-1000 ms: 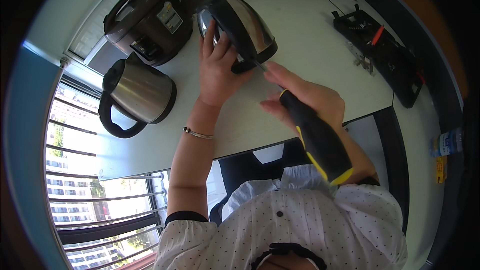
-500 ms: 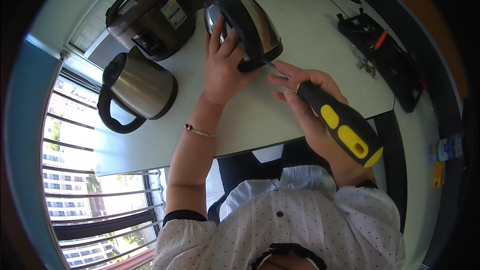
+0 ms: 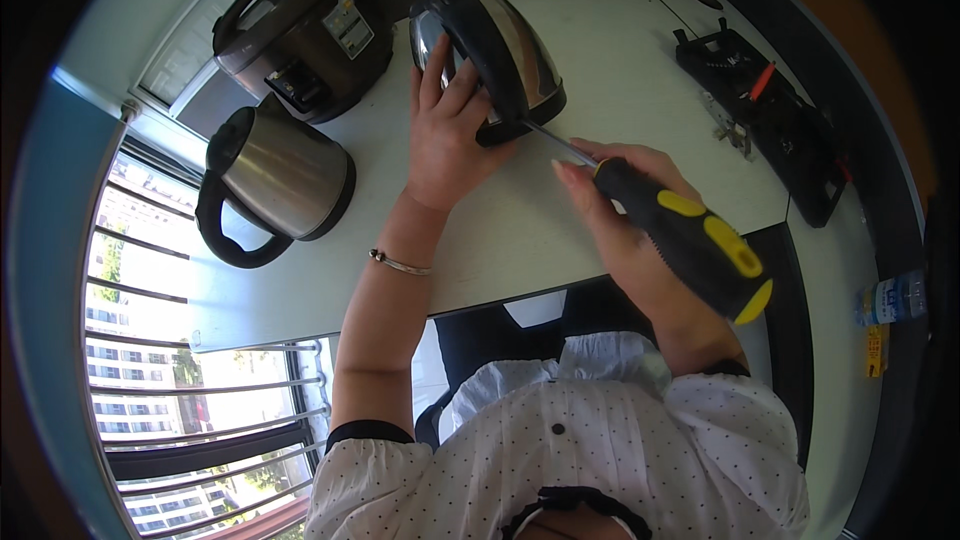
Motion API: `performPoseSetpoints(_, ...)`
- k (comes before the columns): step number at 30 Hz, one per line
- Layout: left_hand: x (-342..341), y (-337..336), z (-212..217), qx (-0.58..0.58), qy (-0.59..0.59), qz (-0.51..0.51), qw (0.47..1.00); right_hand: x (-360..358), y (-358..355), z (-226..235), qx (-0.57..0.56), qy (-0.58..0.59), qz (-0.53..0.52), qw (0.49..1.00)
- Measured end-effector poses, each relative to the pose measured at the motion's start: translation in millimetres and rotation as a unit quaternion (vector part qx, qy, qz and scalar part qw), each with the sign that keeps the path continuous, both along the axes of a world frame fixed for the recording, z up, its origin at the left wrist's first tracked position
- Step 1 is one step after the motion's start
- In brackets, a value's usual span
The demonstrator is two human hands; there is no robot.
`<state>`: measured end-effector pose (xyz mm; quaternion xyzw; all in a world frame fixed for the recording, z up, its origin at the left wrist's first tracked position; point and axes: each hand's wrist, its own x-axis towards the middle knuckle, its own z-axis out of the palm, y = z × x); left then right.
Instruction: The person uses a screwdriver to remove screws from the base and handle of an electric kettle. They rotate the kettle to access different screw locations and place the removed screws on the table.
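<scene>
An electric kettle [image 3: 541,50] with a shiny steel body and a black handle lies tilted at the back of the table. My left hand [image 3: 445,140] grips its near side, fingers spread along the body beside the handle and the thumb hidden behind the base end. In my right hand [image 3: 625,210] is a screwdriver [image 3: 690,235] with a thick black-and-yellow handle. Its thin metal shaft points to the far left, and the tip meets the lower end of the kettle's handle. Exactly what the tip touches is too small to tell.
A second steel kettle [image 3: 285,175] stands at the left, below a brown rice cooker [image 3: 310,45]. On the right an open black tool case [image 3: 770,130] holds a red-handled tool [image 3: 763,80]. A plastic bottle [image 3: 895,297] is at the far right, and a barred window [image 3: 200,380] at the lower left.
The screwdriver has turned about its shaft, its yellow patches shifting up and right. My right fingers have drawn back from the shaft and closed nearer the handle. My left hand stays on the kettle.
</scene>
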<state>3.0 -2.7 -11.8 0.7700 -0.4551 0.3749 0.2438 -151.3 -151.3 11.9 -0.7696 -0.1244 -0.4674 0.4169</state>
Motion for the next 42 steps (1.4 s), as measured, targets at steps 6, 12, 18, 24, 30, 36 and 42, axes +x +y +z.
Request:
performPoseSetpoints(6,-1,1,4,-0.014,0.011,-0.006,1.000,-5,-8,4,0.057,0.022,0.074,0.995)
performPoseSetpoints(12,9,8,8,-0.069,0.025,-0.030,0.997,3,-30,-2,0.159,-0.073,0.139,0.975)
performPoseSetpoints(18,15,22,14,-0.087,0.134,-0.061,0.985,47,-63,8,0.356,-0.041,0.150,0.921)
performPoseSetpoints(24,26,35,12,-0.141,0.281,-0.130,0.940,101,-88,-14,0.401,0.019,0.140,0.905)
performPoseSetpoints(30,19,35,13,-0.187,0.363,-0.179,0.895,108,-84,-33,0.437,0.054,0.167,0.882)
performPoseSetpoints(36,21,33,10,-0.188,0.401,-0.181,0.878,113,-80,-46,0.415,0.075,0.203,0.884)
performPoseSetpoints(42,15,25,11,-0.166,0.385,-0.151,0.895,116,-66,-52,0.360,0.086,0.193,0.909)
